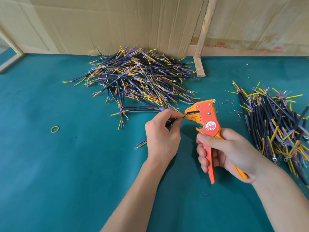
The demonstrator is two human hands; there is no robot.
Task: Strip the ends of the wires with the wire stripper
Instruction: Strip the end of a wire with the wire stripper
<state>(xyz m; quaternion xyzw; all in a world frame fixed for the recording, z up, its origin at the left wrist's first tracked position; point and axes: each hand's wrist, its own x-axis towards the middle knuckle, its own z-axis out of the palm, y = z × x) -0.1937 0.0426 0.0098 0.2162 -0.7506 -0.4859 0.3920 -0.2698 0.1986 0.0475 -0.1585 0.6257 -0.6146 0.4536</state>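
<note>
Head view. The orange wire stripper [207, 126] is the landmark, held upright above the green tabletop [58, 164] with its head turned to the left. The right hand [224, 153] has its grip clamped round the two handles, fingers curled over the red front handle and palm behind the orange rear one. Just left of the stripper head, the left hand [161, 136] pinches a short black wire [170, 123] between thumb and fingertips; the tip of this wire reaches the mouth of the stripper head, though whether it sits inside cannot be told. The rest of the wire is hidden under the hand, except for a coloured end with a ring terminal [140, 144] showing on the tabletop left of the wrist.

Behind and to the left of the stripper lies a large heap of cut wires [137, 77], black-sheathed with yellow, blue and brown cores fanned out at the ends, some bearing ring terminals. To the right of the stripper lies a second heap of wires [275, 126] of the same kind, packed more closely. Small scraps of insulation [234, 113] are scattered between the stripper and this right heap. Well to the left of the stripper a yellow rubber band [55, 129] lies flat on the tabletop. Behind both heaps stands a cardboard wall [133, 22], with a wooden post [203, 36] leaning against it.
</note>
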